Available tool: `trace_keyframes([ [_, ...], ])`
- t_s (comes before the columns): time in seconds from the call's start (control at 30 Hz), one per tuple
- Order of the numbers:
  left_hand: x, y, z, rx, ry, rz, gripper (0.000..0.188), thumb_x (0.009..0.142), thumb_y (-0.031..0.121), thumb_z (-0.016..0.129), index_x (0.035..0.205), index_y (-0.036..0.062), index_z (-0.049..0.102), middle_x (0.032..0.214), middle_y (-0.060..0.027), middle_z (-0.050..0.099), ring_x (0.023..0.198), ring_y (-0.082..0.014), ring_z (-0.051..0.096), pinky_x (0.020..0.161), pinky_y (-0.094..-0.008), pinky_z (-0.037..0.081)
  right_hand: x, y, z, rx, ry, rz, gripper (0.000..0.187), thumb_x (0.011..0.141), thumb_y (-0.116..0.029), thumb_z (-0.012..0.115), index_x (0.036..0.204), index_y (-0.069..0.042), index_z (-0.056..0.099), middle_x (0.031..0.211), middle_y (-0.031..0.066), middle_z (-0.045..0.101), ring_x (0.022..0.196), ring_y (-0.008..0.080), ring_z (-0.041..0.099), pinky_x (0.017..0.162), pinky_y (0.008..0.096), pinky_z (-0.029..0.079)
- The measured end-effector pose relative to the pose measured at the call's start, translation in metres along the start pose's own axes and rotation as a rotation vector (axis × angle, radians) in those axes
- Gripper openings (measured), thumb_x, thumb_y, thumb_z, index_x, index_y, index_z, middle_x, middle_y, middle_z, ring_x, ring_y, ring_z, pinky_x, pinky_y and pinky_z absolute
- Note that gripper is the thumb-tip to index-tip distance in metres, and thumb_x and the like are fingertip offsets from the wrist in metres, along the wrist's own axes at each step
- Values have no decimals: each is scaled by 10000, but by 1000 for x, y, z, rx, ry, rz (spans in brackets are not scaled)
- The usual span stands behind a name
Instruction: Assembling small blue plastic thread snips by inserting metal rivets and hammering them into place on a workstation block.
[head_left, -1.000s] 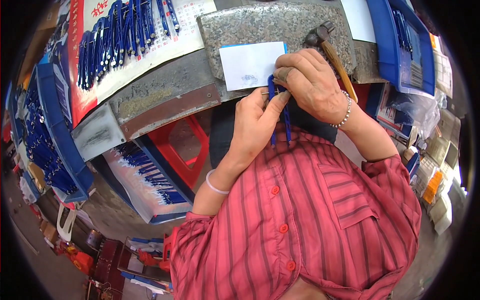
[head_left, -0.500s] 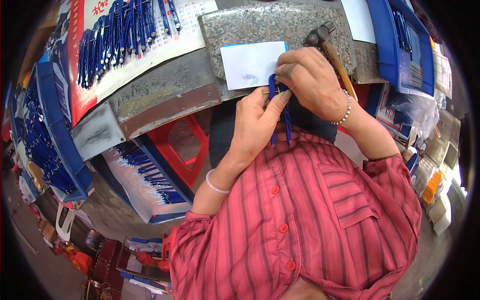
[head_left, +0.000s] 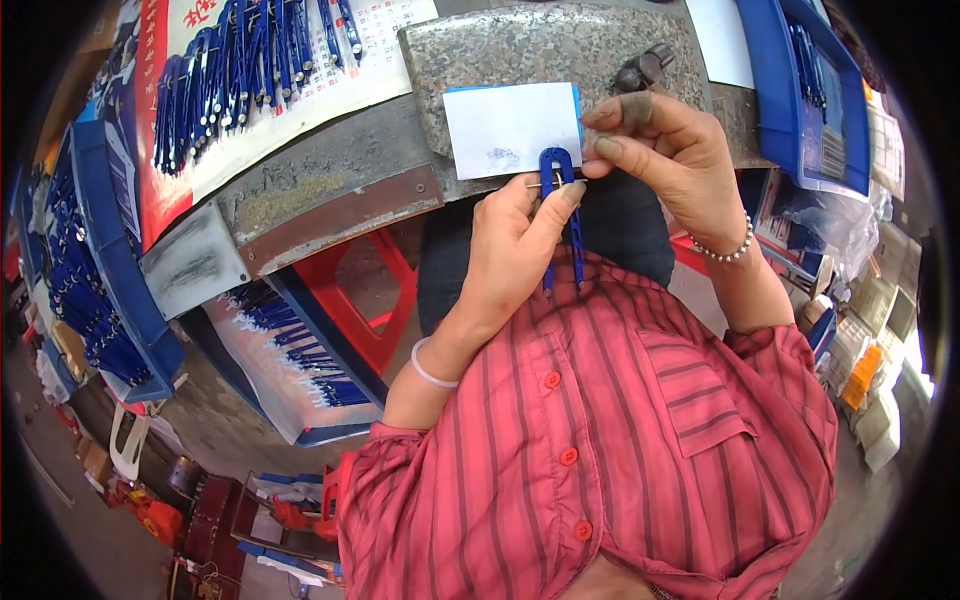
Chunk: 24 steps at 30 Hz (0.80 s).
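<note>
My left hand (head_left: pixel 520 235) is closed on a blue drawing compass (head_left: pixel 577 245), pinching it below its rounded top between thumb and fingers. The two legs of the compass hang down toward my shirt. A thin metal rod (head_left: pixel 533 186) crosses it near my fingertips. Just to the right, my right hand (head_left: pixel 680 160) is raised with its index finger and thumb apart; a wrap circles the index finger. Its lower fingertips are close to the rod's right end, and whether they touch it is unclear. Behind the compass lies a white paper pad (head_left: pixel 510 125) with a grey smudge.
The pad lies on a speckled stone block (head_left: pixel 530 50). A hammer (head_left: pixel 645 68) rests on the block, its handle mostly hidden by my right hand. Many blue compasses (head_left: pixel 240 65) lie on a printed sheet at the left. Blue trays (head_left: pixel 150 330) hold more, with another blue tray (head_left: pixel 850 120) at right.
My right hand has drawn off the compass top to the right, its index finger and thumb spreading. The rounded top now shows. My left hand has stayed in place, holding the compass.
</note>
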<state>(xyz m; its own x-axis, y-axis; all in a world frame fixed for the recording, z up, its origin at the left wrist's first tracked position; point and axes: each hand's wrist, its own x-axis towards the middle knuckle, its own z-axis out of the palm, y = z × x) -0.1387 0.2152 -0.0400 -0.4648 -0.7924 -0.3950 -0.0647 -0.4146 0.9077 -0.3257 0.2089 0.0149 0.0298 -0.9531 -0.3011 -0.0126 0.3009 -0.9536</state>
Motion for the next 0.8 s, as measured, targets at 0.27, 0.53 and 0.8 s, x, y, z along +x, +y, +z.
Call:
trace_keyframes([
  [0.27, 2, -8, 3, -4, 41, 45, 301, 930, 273, 646, 876, -24, 639, 573, -15, 526, 532, -63, 439, 489, -275, 369, 0, 6, 3, -126, -58, -5, 107, 913, -15, 633, 990, 58, 622, 928, 109, 688, 845, 159, 685, 777, 271, 557],
  [0.53, 1, -6, 2, 23, 41, 41, 337, 928, 296, 650, 841, -28, 617, 550, -20, 502, 521, -67, 434, 470, -287, 357, 13, 21, 8, -848, -40, -730, 193, 763, 7, 727, 914, 10, 606, 920, 139, 635, 778, 261, 644, 649, 336, 531],
  [0.8, 3, -11, 3, 35, 52, 74, 340, 927, 293, 647, 824, -28, 603, 539, -43, 481, 499, -90, 411, 472, -303, 350, 18, 31, 6, -995, -61, -912, 262, 685, -1, 754, 913, -7, 626, 940, 109, 631, 772, 236, 639, 616, 327, 529],
])
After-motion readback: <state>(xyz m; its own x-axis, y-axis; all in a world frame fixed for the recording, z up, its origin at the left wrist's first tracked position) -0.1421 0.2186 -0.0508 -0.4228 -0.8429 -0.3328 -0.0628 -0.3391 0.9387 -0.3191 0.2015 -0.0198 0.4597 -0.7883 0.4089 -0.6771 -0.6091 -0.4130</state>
